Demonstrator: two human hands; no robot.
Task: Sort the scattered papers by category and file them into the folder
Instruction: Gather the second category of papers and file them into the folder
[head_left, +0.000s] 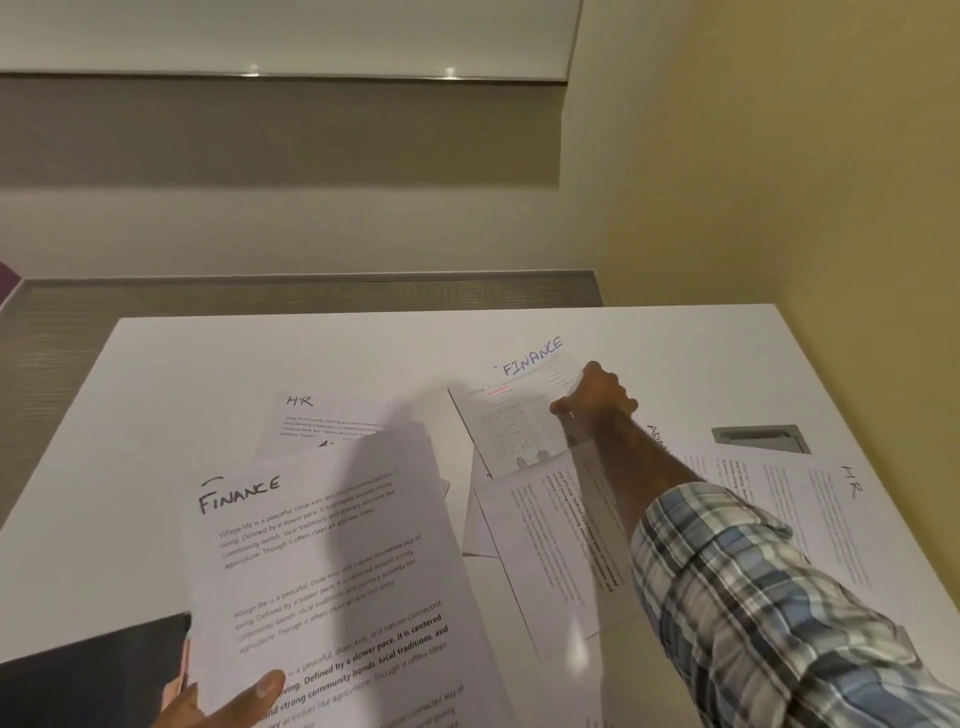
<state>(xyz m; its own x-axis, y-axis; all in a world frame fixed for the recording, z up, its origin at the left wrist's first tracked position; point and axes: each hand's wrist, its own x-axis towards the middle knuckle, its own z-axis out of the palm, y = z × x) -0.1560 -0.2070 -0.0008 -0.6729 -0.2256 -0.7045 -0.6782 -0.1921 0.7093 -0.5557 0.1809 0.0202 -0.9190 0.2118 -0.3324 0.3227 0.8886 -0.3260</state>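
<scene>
Head view: right hand (597, 397) pinches the edge of the far FINANCE paper (511, 421) at middle right, which looks thin and floppy, so lift a corner gently; left hand (223, 701) holds another sheet (322, 571).

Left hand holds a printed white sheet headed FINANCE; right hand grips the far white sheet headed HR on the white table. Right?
Wrong heading: in the head view the far white sheet that the right hand grips reads FINANCE, not HR. The left hand does hold a printed white sheet headed FINANCE.
</scene>
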